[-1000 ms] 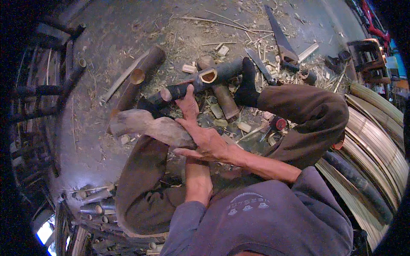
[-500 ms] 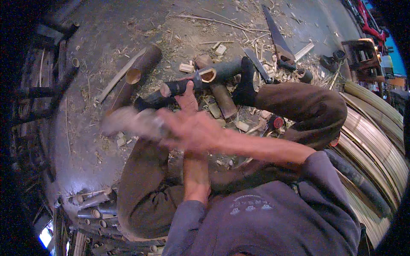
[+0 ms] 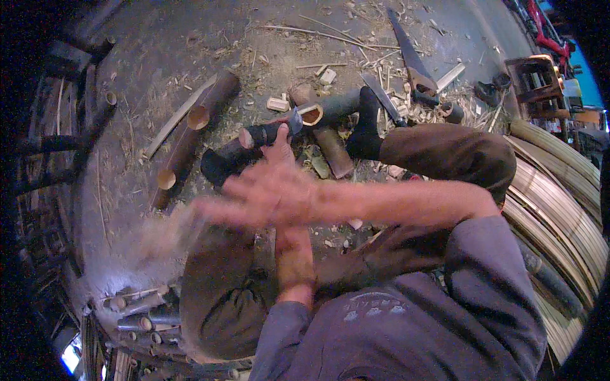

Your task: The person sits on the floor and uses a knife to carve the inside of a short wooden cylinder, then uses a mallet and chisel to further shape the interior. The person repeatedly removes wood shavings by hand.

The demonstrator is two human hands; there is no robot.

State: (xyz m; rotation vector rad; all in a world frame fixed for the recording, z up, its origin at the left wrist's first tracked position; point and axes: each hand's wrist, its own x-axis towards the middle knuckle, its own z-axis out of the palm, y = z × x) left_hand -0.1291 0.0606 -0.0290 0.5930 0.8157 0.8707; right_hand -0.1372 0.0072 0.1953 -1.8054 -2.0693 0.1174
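Both grips unreadable: blurred right hand (image 3: 264, 193), left hand (image 3: 279, 152) near end of dark tube (image 3: 340, 106), floor (image 3: 246, 109) gap beside brown tube (image 3: 219, 95)

Grey floor (image 3: 136, 95): handsaw (image 3: 412, 58), brown bamboo tube (image 3: 221, 90), scattered chips (image 3: 328, 77).

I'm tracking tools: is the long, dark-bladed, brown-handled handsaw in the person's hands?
No, the handsaw lies on the grey, chip-strewn floor.

Scene looking dim; bright patch (image 3: 71, 357) glaring white at lower left. Floor (image 3: 107, 270) catching pale sheen. Right hand (image 3: 273, 193) and wooden block (image 3: 166, 236) blurring. Corners showing black, bamboo strips (image 3: 562, 222) bowing near rim.
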